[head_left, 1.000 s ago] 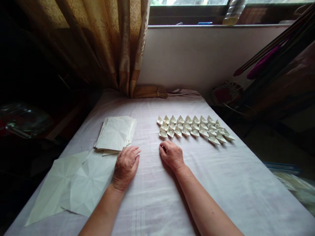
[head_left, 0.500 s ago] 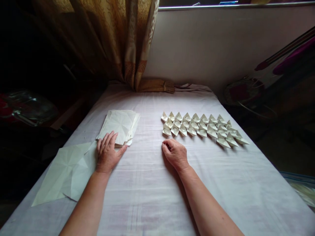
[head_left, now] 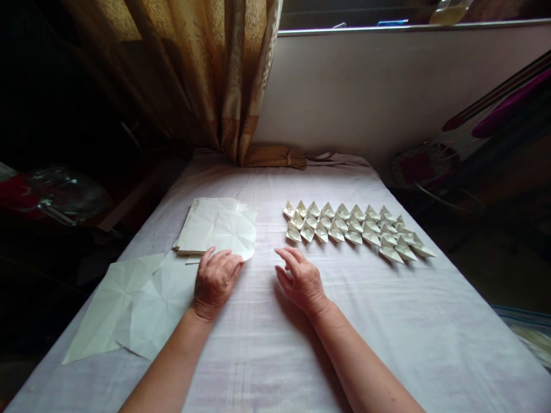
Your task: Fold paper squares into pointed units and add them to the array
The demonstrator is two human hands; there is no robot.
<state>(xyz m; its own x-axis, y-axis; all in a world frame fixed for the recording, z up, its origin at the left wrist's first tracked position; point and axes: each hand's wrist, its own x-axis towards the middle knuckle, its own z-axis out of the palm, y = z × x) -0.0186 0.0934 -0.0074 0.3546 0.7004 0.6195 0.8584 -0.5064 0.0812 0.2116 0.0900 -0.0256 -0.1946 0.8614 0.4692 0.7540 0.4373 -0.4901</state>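
My left hand (head_left: 215, 281) rests palm down with its fingers curled onto the near edge of a creased white paper sheet (head_left: 235, 232). That sheet lies slid partly off the right side of a stack of similar sheets (head_left: 200, 226). My right hand (head_left: 300, 279) hovers just right of it, fingers stretched and apart, holding nothing. Beyond my right hand, several small folded paper pieces (head_left: 357, 229) lie in neat rows.
Two large creased sheets (head_left: 129, 298) lie flat at the near left on the pale tablecloth (head_left: 387, 321). A patterned curtain (head_left: 215, 74) hangs at the table's far end. Dark clutter stands off the right edge (head_left: 424, 166), and a clear plastic object (head_left: 64, 195) off the left.
My left hand went up onto the stack, then came back toward me, drawing the top sheet to the right off the stack. My right hand's fingers have uncurled and spread.
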